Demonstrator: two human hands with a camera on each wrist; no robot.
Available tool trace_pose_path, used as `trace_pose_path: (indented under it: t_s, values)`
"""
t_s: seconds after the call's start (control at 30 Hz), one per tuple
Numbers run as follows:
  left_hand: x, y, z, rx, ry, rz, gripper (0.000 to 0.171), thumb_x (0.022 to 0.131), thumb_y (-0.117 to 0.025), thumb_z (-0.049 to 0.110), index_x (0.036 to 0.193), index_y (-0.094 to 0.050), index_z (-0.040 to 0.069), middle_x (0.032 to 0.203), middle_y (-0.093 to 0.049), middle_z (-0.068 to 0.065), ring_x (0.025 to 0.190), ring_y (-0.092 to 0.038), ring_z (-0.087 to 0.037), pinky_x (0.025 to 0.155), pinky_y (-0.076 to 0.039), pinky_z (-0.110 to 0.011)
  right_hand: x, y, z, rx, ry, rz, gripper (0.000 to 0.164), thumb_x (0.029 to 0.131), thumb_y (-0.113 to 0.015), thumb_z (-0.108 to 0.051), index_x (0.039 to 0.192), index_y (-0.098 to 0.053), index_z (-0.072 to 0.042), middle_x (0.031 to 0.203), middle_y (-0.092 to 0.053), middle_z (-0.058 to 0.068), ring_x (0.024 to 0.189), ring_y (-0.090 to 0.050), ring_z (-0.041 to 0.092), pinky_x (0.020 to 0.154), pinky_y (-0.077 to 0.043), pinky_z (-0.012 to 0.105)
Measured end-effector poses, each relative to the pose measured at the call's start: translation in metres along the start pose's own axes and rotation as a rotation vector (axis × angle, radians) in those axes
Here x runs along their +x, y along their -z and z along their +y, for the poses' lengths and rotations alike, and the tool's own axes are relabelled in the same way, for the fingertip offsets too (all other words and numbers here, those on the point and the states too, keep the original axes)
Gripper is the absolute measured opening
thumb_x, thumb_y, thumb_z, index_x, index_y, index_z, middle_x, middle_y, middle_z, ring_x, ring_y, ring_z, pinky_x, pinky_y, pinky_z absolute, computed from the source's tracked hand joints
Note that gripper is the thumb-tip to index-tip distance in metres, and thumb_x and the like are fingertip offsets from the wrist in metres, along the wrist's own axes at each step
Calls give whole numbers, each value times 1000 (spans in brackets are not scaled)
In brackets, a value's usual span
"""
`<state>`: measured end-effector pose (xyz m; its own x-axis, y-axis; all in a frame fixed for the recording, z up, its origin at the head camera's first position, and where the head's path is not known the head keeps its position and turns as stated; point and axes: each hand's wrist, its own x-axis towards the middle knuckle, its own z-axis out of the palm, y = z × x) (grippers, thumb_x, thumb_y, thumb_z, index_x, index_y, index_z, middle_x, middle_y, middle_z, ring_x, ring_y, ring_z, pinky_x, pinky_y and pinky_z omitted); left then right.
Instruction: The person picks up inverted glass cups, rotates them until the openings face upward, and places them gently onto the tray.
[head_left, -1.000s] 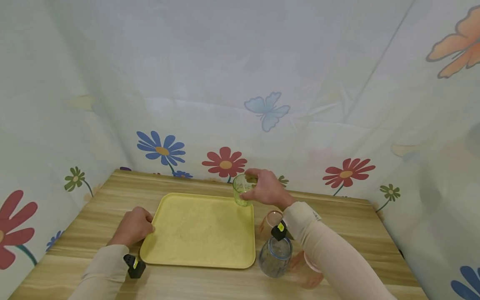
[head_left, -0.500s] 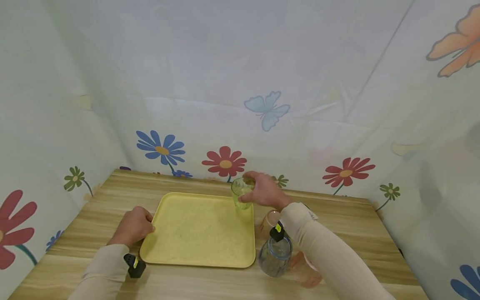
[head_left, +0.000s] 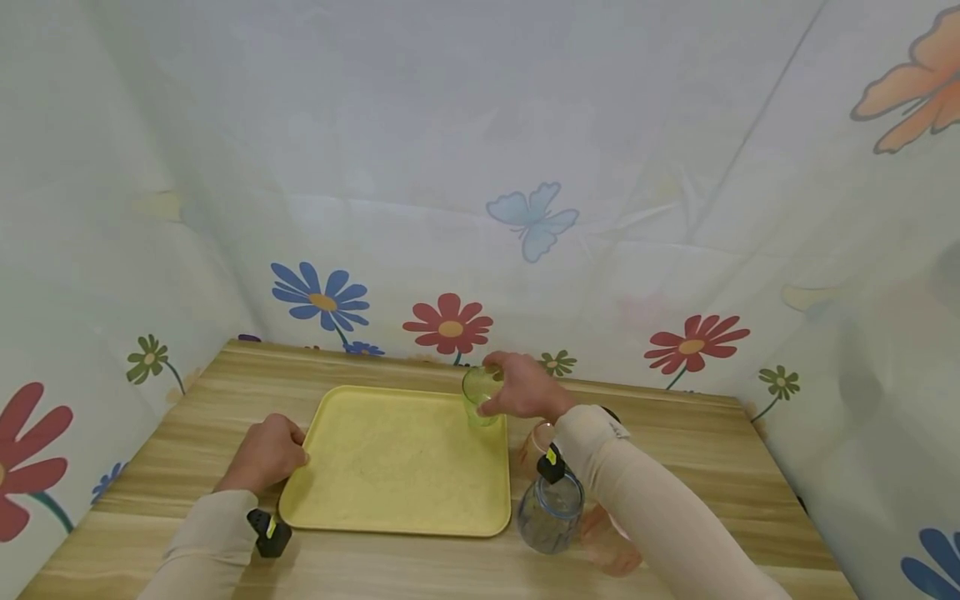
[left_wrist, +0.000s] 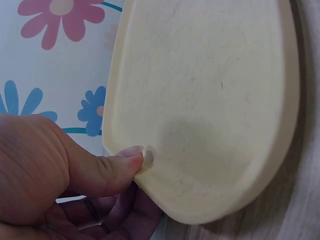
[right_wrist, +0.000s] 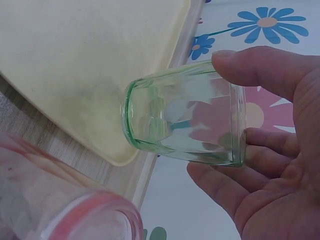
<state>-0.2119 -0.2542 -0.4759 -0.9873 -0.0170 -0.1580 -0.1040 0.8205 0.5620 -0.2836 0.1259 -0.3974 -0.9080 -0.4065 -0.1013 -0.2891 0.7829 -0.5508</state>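
The right hand [head_left: 528, 388] grips a clear green tumbler [right_wrist: 182, 115]; the left hand [head_left: 266, 452] pinches the yellow tray [head_left: 401, 467]. The left wrist's yellow label [head_left: 272, 527] seems too small to read.

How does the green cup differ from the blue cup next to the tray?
The green cup is held in the right hand, while the blue cup stands on the table. The green cup is at the tray's far right corner; the blue cup is nearer the person. Both are see-through.

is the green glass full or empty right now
Empty, it seems: in the right wrist view the pinkish printed flower shows through the green glass, and no liquid is visible.
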Motion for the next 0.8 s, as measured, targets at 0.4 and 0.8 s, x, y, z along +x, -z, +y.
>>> trace_pose_path:
  t_s: [0.4,0.8]
  values:
    - [1,-2,-2,-6,0,7,18,86,-70,-1,100,-75,-12,95,-74,-26,74,-68,-24,65,-58,-39,3,-3,2,-10,22,-35,76,82,-89,-25,146,-54,-2,145,-62,17,134,-59,38,110,-51,52]
    - [1,-3,-2,-11,8,11,17,85,-69,-2,97,-75,-11,90,-74,-23,71,-66,-23,63,-57,-38,5,-7,4,11,6,-29,77,84,-88,-25,148,-53,-2,146,-62,17,135,-59,37,111,-51,52]
